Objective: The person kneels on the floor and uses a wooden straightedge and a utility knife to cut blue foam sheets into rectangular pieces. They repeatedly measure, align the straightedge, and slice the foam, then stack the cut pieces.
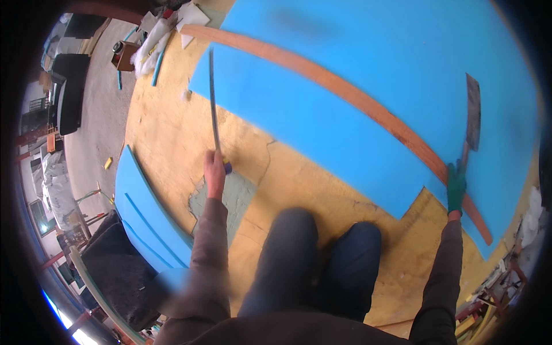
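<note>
A large bright blue foam sheet [253, 92] lies on a wooden worktop, with a long reddish-brown wooden strip [345, 89] across it. My right hand [456, 187], in a green glove, is closed at the strip's near right part. From it a broad dark blade [473, 112] on a narrow handle extends over the foam, cleaver-like in shape. My bare left hand [214, 169] is closed around a long thin dark strip [213, 98] pointing away from me. A small purple and yellow piece [227, 167] shows beside its fingers; what kind of tool this is stays unclear.
Curved blue foam pieces [152, 213] lie at the left, beside a dark padded block [112, 264]. A grey patch [227, 198] marks the yellowish worktop [167, 129]. White scraps and a small brown box [125, 56] are at the far left. Assorted clutter lines the right edge.
</note>
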The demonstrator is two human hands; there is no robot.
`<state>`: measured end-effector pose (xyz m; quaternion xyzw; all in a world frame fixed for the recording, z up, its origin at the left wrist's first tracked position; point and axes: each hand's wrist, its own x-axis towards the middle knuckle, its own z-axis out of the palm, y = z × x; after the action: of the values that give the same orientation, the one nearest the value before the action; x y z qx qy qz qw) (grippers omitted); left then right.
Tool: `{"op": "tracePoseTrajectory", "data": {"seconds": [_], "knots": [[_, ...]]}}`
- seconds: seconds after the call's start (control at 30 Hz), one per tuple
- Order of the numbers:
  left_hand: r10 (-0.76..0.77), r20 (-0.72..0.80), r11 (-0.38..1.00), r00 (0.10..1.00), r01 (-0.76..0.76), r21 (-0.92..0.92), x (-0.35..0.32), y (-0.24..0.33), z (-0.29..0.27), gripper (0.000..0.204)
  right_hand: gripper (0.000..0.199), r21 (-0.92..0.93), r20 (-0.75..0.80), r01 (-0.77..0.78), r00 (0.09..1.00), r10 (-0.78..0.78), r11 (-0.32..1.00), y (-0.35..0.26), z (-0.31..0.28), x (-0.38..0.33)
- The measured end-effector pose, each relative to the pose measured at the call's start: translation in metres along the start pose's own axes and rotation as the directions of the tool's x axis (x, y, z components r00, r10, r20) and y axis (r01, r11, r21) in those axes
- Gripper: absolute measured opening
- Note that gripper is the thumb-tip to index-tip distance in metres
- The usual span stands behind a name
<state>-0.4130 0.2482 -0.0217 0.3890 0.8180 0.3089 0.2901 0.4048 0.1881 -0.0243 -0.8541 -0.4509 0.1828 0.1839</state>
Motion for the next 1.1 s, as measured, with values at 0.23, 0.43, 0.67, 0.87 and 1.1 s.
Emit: {"op": "tracePoseTrajectory", "data": {"seconds": [0.23,0.43,0.67,0.87,1.1], "knots": [[-0.064,-0.232,0.890,0.971,0.161,0.427,-0.029,-0.061,-0.047,0.024,0.061,-0.330,-0.148,-0.321,0.947,0.287,0.888,0.010,-0.006,0.071],[-0.075,-0.113,0.802,0.991,0.127,0.584,-0.013,-0.055,-0.057,0.020,0.046,-0.321,-0.160,-0.246,0.966,0.204,0.915,0.064,0.003,0.083],[0.369,0.055,0.773,0.928,-0.339,0.537,0.024,0.086,0.021,0.034,0.036,0.323,0.114,-0.242,0.970,0.217,0.915,0.045,-0.081,0.093],[0.307,0.335,0.776,0.891,-0.438,0.454,0.079,0.213,0.186,0.122,0.040,0.777,0.010,-0.134,0.980,0.201,0.615,-0.110,-0.137,0.059],[0.154,0.327,0.809,0.932,-0.309,0.500,0.081,0.243,0.213,0.144,0.036,0.721,0.199,-0.161,0.980,0.022,0.674,-0.277,-0.057,0.065]]}}
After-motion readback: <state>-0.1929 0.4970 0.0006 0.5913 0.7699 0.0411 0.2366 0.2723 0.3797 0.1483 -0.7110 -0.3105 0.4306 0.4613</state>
